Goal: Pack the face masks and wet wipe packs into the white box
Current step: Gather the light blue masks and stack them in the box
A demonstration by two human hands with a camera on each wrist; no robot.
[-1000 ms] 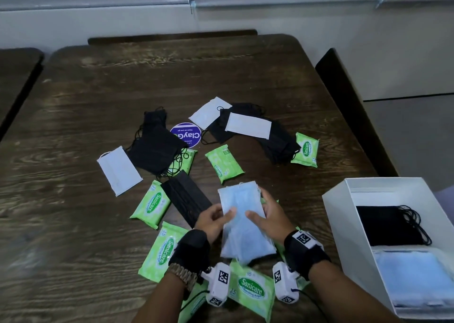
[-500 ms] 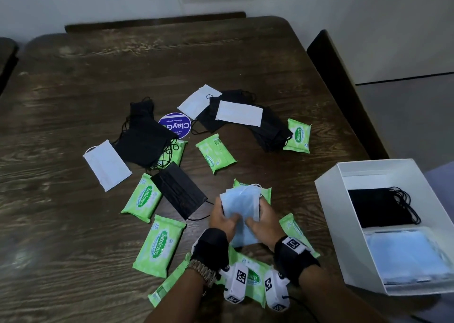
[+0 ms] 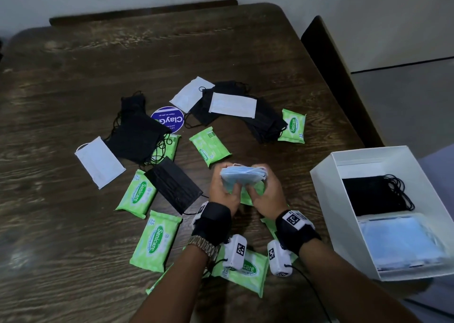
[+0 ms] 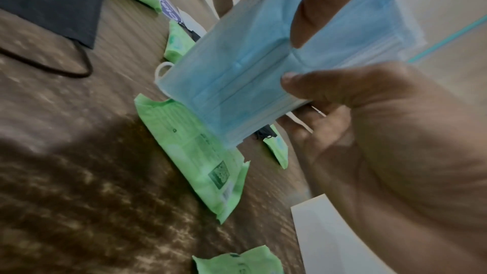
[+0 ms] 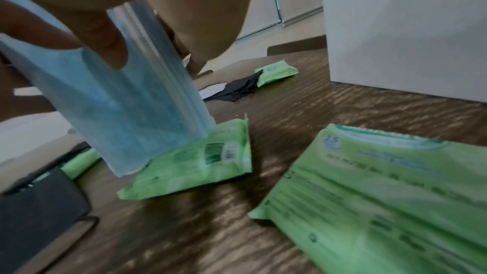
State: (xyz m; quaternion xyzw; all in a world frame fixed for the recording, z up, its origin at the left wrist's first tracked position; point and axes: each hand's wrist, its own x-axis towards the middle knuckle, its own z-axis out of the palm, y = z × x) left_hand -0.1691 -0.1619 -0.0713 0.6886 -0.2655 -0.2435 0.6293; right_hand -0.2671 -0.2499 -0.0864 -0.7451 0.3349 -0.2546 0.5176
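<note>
Gripping from both sides, the left hand and the right hand held a stack of blue face masks upright on edge above the dark wooden table in the head view, fingers curled round its two ends, with a green wet wipe pack lying just beneath. Off to the right sat the white box, open, already carrying black masks at its far end and blue masks at its near end. Scattered across the table were more green packs, black masks, three white masks and a round blue sticker; one big green pack lay left of the left wrist. Over to the left wrist view: the thumb pressed on the flat face of the blue stack, the other fingers wrapped behind it, and a fingertip of the other hand came down on the same face from above. Its lower corner hung over a green pack lying back-side up. In the right wrist view, blurred, fingertips pinched the stack near its top, its bottom edge touching or just above that green pack; I could not tell which. Another green pack lay close by, and the box wall stood beyond.
</note>
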